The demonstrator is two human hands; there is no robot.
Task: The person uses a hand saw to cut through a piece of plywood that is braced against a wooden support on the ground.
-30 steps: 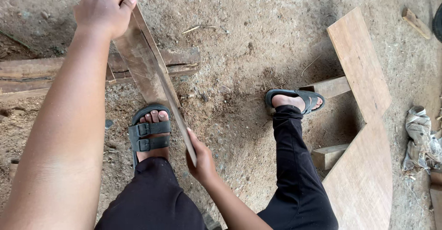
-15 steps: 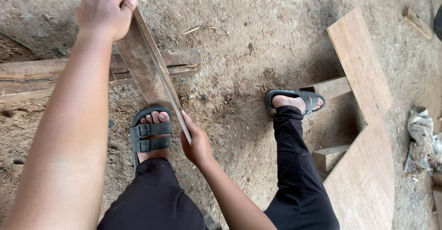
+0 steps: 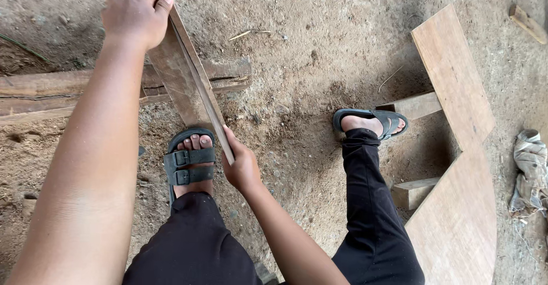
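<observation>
Gripping a narrow wooden plank (image 3: 191, 79) at both ends, the person holds it tilted above the dirt floor (image 3: 308, 39), in front of the knees and over the left sandal (image 3: 188, 159). The left hand (image 3: 136, 12) is closed over the far, upper end, fingers curled around the top edge with the thumb pressed against the side. The right hand (image 3: 242, 168) cups the near, lower end from beneath, its fingers wrapped around the edge and mostly hidden behind the wood. The plank looks stiff and fairly light for its length, judging from the easy two-handed hold; it is thin, so it may flex a little if held only at one end. Its face is rough, grey-brown and dusty, with sharp-looking edges, so a hold at both ends, or around the narrow sides near the middle, seems safest against splinters and slipping. Behind it a weathered beam (image 3: 51, 91) lies flat on the ground, cracked and dull. To the right, two broad boards (image 3: 456, 216) of smoother, paler wood rest on short blocks (image 3: 414, 193), meeting at an angle. The right sandal (image 3: 382, 119) stands beside them on packed, gritty earth scattered with chips and twigs. A crumpled rag (image 3: 528, 171) lies near the right edge.
</observation>
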